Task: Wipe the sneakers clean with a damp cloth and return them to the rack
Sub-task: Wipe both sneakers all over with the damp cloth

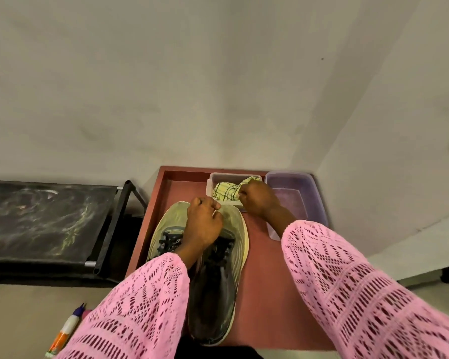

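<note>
The left hand [204,224] curls over the toes of the 2 pale-green mesh sneakers [228,257] to steady them, while the right hand [257,200] pinches the yellow checked cloth [224,191] from its clear plastic tub [218,177].

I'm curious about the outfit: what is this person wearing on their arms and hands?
Both arms are covered by loose pink knitted sleeves with an openwork lace pattern of small holes, ending at the wrists. The left hand and right hand are bare, with no gloves showing.
</note>
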